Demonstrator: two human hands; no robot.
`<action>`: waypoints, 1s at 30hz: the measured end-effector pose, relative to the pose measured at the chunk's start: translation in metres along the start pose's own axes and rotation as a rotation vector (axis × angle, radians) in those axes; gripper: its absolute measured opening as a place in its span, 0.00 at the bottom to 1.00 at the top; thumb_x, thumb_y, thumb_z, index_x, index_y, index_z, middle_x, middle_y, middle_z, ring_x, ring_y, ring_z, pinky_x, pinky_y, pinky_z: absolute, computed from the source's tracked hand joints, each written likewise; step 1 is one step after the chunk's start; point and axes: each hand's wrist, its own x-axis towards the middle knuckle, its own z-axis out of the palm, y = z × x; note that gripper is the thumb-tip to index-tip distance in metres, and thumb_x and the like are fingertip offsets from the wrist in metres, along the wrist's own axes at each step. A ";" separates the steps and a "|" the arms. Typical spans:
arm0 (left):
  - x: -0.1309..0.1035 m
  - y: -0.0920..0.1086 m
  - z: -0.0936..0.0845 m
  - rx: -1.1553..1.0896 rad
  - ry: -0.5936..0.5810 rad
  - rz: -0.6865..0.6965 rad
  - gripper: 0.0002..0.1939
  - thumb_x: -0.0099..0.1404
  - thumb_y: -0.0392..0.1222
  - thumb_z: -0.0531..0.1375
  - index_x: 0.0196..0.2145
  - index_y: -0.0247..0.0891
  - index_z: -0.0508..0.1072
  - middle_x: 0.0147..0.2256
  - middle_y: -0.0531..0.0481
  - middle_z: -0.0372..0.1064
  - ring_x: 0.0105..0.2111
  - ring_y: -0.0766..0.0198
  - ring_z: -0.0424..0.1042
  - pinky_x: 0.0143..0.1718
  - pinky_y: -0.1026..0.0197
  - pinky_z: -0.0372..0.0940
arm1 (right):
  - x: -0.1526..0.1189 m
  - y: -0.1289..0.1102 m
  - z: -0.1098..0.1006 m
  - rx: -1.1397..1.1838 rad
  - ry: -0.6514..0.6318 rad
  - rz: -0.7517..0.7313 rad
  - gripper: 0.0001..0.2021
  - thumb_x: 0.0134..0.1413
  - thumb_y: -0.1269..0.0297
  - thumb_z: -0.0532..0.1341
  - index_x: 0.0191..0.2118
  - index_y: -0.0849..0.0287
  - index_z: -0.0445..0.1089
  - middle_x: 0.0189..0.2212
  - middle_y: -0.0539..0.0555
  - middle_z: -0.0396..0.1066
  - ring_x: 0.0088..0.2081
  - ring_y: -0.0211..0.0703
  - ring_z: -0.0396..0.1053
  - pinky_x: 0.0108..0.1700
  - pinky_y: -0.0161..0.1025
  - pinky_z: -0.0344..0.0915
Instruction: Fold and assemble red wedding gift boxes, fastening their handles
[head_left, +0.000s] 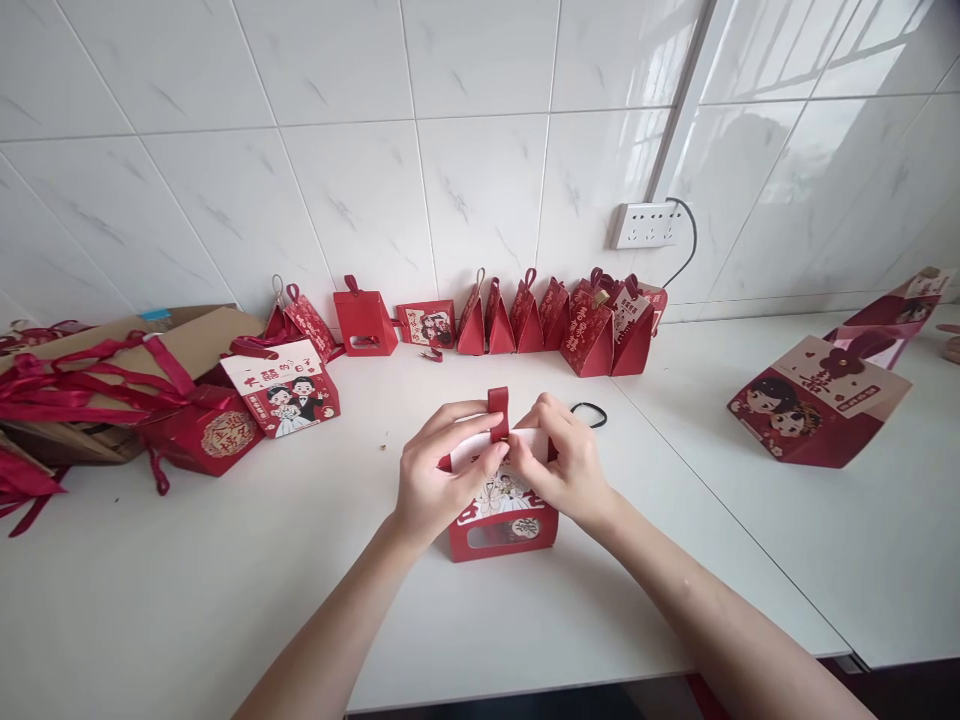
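A red and white gift box [501,535] with a clear window in its lower front stands upright on the white table before me. Cartoon figures are printed on its sloping front. From its top edge rises a red strap loop [498,400]. My left hand [448,468] is closed on the box's upper left side, with thumb at the base of the strap. On the other side my right hand [562,455] pinches the top edge, its thumb close to the left thumb. The fingers behind the box are partly hidden.
Several red gift boxes [525,325] line the tiled wall. At left lies a cardboard box [195,345] draped with red ribbons [82,395]. A larger gift box [817,400] stands at right. A black loop [590,413] lies behind my right hand; a power strip [652,225] is on the wall.
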 end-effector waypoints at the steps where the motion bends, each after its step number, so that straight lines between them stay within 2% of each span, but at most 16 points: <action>1: 0.000 0.000 0.000 0.004 0.001 -0.002 0.12 0.61 0.33 0.64 0.43 0.41 0.76 0.40 0.49 0.75 0.39 0.63 0.77 0.39 0.63 0.74 | 0.000 0.000 0.000 -0.003 -0.002 0.001 0.11 0.57 0.70 0.57 0.26 0.56 0.54 0.21 0.46 0.52 0.22 0.35 0.53 0.23 0.34 0.53; 10: -0.001 0.001 -0.003 -0.037 -0.034 0.002 0.14 0.62 0.30 0.59 0.44 0.39 0.76 0.42 0.46 0.74 0.41 0.61 0.76 0.41 0.61 0.73 | 0.000 -0.001 -0.001 0.005 -0.018 0.003 0.11 0.57 0.69 0.56 0.26 0.56 0.54 0.21 0.46 0.53 0.23 0.36 0.54 0.24 0.35 0.54; 15: -0.001 0.001 -0.001 -0.026 -0.015 0.010 0.15 0.60 0.27 0.61 0.43 0.39 0.76 0.41 0.48 0.74 0.41 0.65 0.75 0.42 0.65 0.72 | -0.001 0.000 -0.001 0.020 -0.013 0.013 0.12 0.56 0.71 0.57 0.25 0.56 0.53 0.21 0.46 0.53 0.22 0.36 0.53 0.23 0.34 0.53; 30: 0.000 0.000 0.000 0.025 0.005 0.035 0.12 0.61 0.31 0.63 0.43 0.40 0.75 0.40 0.48 0.75 0.39 0.63 0.77 0.39 0.63 0.74 | -0.001 0.000 -0.001 0.006 -0.011 0.013 0.11 0.56 0.70 0.57 0.26 0.56 0.54 0.22 0.46 0.53 0.23 0.36 0.54 0.23 0.34 0.53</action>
